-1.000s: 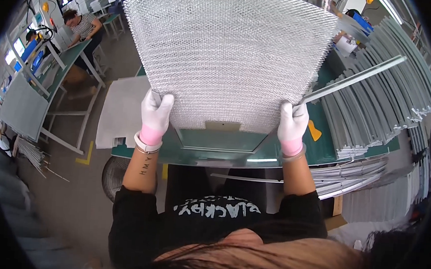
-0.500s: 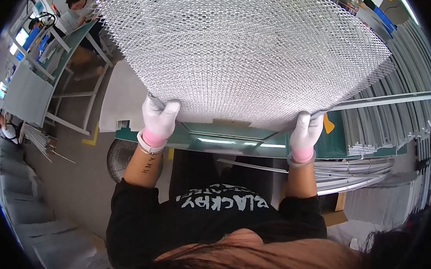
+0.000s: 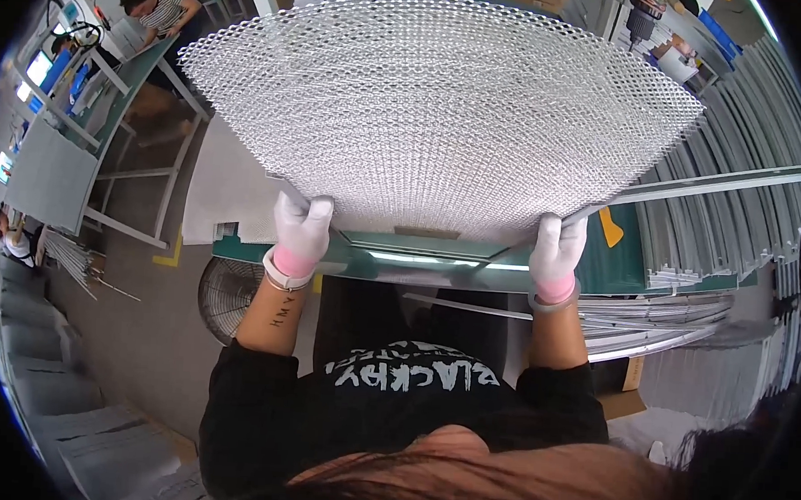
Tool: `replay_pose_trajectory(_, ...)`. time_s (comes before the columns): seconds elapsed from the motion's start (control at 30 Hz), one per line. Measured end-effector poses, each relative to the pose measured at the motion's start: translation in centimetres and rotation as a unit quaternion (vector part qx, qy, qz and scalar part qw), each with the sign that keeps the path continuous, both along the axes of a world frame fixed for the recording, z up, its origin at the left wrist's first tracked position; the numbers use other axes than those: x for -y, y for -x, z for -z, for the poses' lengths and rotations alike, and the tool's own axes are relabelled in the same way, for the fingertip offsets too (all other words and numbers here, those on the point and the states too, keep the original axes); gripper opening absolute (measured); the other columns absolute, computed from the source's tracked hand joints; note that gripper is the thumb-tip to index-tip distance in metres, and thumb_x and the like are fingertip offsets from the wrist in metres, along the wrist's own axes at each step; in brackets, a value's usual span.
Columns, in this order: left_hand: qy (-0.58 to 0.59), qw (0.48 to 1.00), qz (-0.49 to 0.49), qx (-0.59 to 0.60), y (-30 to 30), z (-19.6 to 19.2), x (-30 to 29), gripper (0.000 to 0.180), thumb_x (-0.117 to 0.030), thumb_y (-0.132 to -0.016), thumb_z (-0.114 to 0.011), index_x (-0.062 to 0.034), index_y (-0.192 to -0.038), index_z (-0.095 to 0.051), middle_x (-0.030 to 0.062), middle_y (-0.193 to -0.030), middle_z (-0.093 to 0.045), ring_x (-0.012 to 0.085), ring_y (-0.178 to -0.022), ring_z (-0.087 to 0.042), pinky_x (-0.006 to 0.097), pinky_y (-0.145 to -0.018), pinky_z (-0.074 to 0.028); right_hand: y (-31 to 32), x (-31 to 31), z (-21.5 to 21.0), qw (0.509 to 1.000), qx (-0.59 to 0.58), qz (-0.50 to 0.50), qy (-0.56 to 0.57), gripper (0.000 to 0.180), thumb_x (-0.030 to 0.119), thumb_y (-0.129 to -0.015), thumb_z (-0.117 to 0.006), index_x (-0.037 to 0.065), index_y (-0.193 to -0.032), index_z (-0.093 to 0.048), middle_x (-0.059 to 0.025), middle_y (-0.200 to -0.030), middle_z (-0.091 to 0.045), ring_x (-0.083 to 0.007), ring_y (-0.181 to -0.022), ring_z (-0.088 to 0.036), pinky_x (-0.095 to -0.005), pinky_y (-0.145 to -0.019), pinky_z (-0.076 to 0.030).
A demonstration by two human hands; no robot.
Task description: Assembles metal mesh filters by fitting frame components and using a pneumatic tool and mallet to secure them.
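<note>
A large sheet of silvery expanded metal mesh (image 3: pixel 444 116) spreads out in front of me, its far edge arched in the picture. Two white gloves with pink cuffs cover my hands. My left hand (image 3: pixel 302 229) is closed on the near left part of the sheet, thumb on top. On the near right part, my right hand (image 3: pixel 558 249) grips in the same way. Short grey strips show beside both hands; whether they are held too I cannot tell. My fingers under the sheet are hidden.
Below the mesh lies a green worktop (image 3: pixel 631 253) with a pale board (image 3: pixel 232 178) at left. A long metal profile (image 3: pixel 721 183) crosses stacked grey profiles (image 3: pixel 700 229) at right. An orange piece (image 3: pixel 611 228) lies near my right hand. A floor fan (image 3: pixel 221 295) stands at lower left. Another person (image 3: pixel 159 16) works farther back.
The mesh's far edge has come down and toward me, so its whole arc now shows. Both hands have shifted slightly inward and nearer, still gripping the sheet.
</note>
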State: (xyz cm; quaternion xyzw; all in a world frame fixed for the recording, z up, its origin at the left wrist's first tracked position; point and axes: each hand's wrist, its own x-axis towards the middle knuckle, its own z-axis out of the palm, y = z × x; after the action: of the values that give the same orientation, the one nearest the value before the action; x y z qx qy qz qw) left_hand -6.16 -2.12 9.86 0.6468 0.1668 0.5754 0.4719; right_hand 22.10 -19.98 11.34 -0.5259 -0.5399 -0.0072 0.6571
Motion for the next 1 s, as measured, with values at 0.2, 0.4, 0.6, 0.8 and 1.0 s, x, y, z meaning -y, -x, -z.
replay_pose_trajectory(0.2, 0.07, 0.997, -0.013, -0.039, -0.4, 2.6, -0.3, 0.029, -0.002, -0.089, -0.054, 0.0035, -0.117, -0.053, 0.0012, -0.094, -0.061, 0.0069, -0.076, -0.052, 0.023, -0.069, -0.045, 0.7, -0.6, 2.2, 0.999, -0.027, 0.028, 0.038, 0.03, 0.006, -0.091, -0.048, -0.006, -0.117, -0.055, -0.0165, -0.11, -0.061, -0.0264, -0.099, -0.059, -0.0362, -0.09, -0.044)
replay_pose_trajectory(0.4, 0.121, 0.988, -0.001, -0.095, 0.0, 8.2, -0.3, 0.027, -0.002, -0.087, -0.056, 0.0029, -0.114, -0.057, 0.0038, -0.094, -0.065, 0.0095, -0.078, -0.057, 0.025, -0.071, -0.047, 0.8, -0.5, 8.0, 0.994, 0.007, 0.055, 0.096, 0.03, 0.011, -0.093, -0.05, -0.003, -0.119, -0.055, -0.019, -0.105, -0.062, -0.033, -0.093, -0.061, -0.0374, -0.085, -0.047)
replay_pose_trajectory(0.6, 0.117, 0.986, -0.002, -0.118, 0.8, 7.6, -0.6, 0.027, -0.005, -0.087, -0.059, 0.0031, -0.113, -0.059, 0.0045, -0.095, -0.066, 0.0115, -0.083, -0.059, 0.029, -0.076, -0.048, 0.5, -0.5, 8.7, 0.991, -0.037, 0.04, 0.124, 0.03, 0.013, -0.092, -0.053, -0.003, -0.118, -0.055, -0.0176, -0.1, -0.064, -0.031, -0.092, -0.063, -0.038, -0.083, -0.048)
replay_pose_trajectory(0.8, 0.06, 0.985, 0.158, -0.037, 1.4, -2.8, -1.1, 0.03, -0.003, -0.087, -0.06, 0.0013, -0.117, -0.059, 0.0103, -0.113, -0.064, 0.0171, -0.107, -0.059, 0.03, -0.097, -0.044, -2.2, 0.4, 0.6, 0.967, -0.143, -0.172, 0.124, 0.04, 0.013, -0.091, -0.053, -0.005, -0.127, -0.052, -0.0072, -0.123, -0.059, -0.0181, -0.113, -0.056, -0.0337, -0.101, -0.041)
replay_pose_trajectory(1.0, -0.033, 0.997, 0.075, 0.005, 1.4, -7.5, -3.1, 0.023, 0.006, -0.085, -0.044, 0.0027, -0.104, -0.058, 0.0127, -0.103, -0.065, 0.0181, -0.094, -0.06, 0.031, -0.087, -0.047, 1.8, -2.3, -9.8, 0.991, -0.081, -0.105, -0.006, 0.011, 0.006, -0.093, -0.056, -0.001, -0.1, -0.061, -0.0081, -0.089, -0.067, -0.0105, -0.079, -0.058, -0.0256, -0.074, -0.048)
